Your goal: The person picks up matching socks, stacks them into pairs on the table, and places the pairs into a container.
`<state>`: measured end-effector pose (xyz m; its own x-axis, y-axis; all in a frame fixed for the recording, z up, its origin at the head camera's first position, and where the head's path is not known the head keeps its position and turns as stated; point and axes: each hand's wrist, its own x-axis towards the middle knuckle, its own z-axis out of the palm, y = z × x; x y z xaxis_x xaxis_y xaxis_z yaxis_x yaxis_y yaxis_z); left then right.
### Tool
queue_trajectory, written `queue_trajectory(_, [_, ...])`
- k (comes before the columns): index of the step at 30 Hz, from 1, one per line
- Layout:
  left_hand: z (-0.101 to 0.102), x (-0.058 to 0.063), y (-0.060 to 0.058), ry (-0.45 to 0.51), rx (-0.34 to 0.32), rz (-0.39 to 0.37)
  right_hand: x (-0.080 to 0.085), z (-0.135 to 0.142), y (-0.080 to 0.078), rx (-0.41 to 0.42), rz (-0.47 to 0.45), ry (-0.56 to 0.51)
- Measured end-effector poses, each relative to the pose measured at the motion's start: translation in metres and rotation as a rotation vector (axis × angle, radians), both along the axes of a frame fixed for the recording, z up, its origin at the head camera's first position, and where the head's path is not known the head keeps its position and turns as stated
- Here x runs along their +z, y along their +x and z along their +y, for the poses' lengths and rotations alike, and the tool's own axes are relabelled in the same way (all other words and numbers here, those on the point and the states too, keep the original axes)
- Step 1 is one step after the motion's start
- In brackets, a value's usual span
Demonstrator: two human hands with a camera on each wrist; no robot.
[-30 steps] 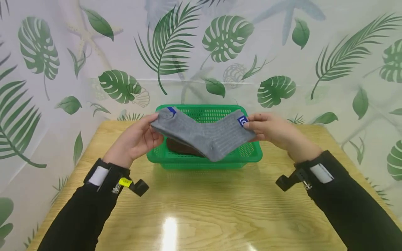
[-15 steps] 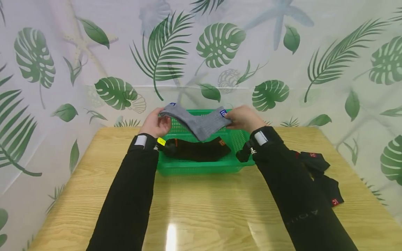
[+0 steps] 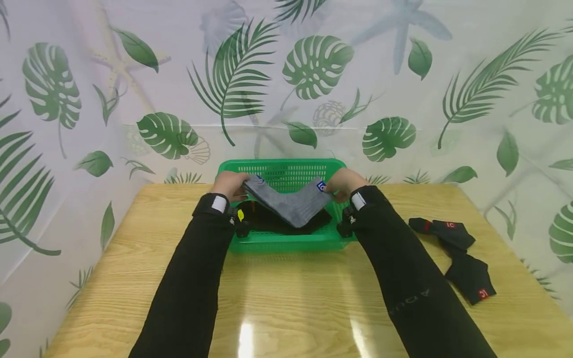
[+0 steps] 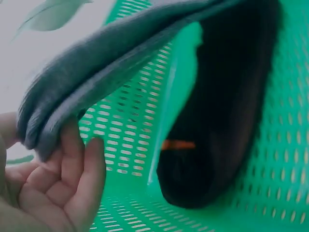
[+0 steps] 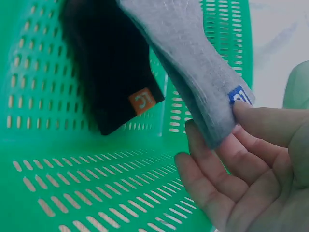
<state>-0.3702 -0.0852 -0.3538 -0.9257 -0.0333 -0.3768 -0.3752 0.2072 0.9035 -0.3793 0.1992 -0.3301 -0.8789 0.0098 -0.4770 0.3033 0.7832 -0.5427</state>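
Between both hands a pair of grey socks (image 3: 293,206) with blue tags sags into the green plastic basket (image 3: 286,242). My left hand (image 4: 53,179) pinches the toe end between thumb and fingers. At the cuff, beside the blue tag, my right hand (image 5: 256,159) pinches with thumb on top and fingers beneath. Under the grey socks, dark socks (image 5: 116,72) with an orange tag lie on the basket floor. In the head view the grey socks overlap the middle of the dark ones (image 3: 264,219).
On the right of the wooden table (image 3: 286,298) lie black socks (image 3: 470,273) with red tags, spread in a bent line. A leaf-patterned cloth (image 3: 268,74) hangs behind the basket and along both sides.
Both hands have moved inward and forward, then down with the grey socks into the basket. The view has shifted, and the black socks on the right have come into sight.
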Motion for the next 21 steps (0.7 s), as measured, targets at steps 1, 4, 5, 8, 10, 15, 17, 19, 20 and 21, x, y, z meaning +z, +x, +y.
queue_trajectory(1, [0.001,-0.003,0.001,-0.128,-0.048,0.031,-0.001,0.000,0.001,0.026,0.000,0.025])
queue_trajectory(4, [0.003,-0.009,0.003,-0.448,-0.179,0.104,-0.005,-0.002,0.004,0.053,-0.010,0.043])
queue_trajectory(5, [0.004,-0.010,0.004,-0.534,-0.217,0.115,-0.007,-0.003,0.004,0.065,-0.015,0.052])
queue_trajectory(8, [0.005,-0.011,0.004,-0.658,-0.287,0.080,-0.011,-0.005,0.003,0.138,-0.046,0.140])
queue_trajectory(10, [0.002,-0.027,-0.010,-0.717,-0.320,0.067,-0.012,-0.006,0.003,0.193,-0.086,0.195])
queue_trajectory(15, [0.002,-0.033,-0.018,-0.869,-0.576,-0.090,-0.009,-0.009,0.004,0.460,-0.239,0.383])
queue_trajectory(17, [0.006,-0.010,-0.001,-0.950,-0.751,-0.171,-0.006,-0.010,0.006,0.594,-0.285,0.469])
queue_trajectory(19, [0.011,0.012,0.017,-1.010,-0.873,-0.224,-0.003,-0.011,0.009,0.639,-0.368,0.469])
queue_trajectory(20, [0.011,0.017,0.020,-1.028,-0.909,-0.250,-0.002,-0.011,0.011,0.627,-0.417,0.435])
queue_trajectory(21, [0.012,0.020,0.023,-1.038,-0.937,-0.279,0.000,-0.012,0.014,0.627,-0.452,0.419])
